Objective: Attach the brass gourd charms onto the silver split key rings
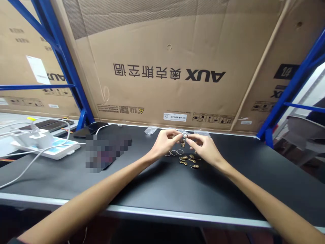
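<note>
Between the fingertips, above the black tabletop (152,189), a small metal ring (185,136) is pinched by both hands: the left hand (166,140) closes thumb and forefinger on one side of it, the right hand (204,146) on the other. Just below the fingers shows a small bronze piece (182,144); whether it hangs from the ring or lies on the surface, I cannot tell. Near the left hand, loose rings (174,153) lie in a row, the leftmost partly hidden by that hand. Nearer the front edge, a loose cluster of bronze charms (183,163) lies beside the right hand. Behind the hands, clear plastic bags (150,130) lie near a large cardboard box (162,91). Well off to the left sit a white power strip (61,149) and cables, with a blue metal frame (73,74) rising behind them.
</note>
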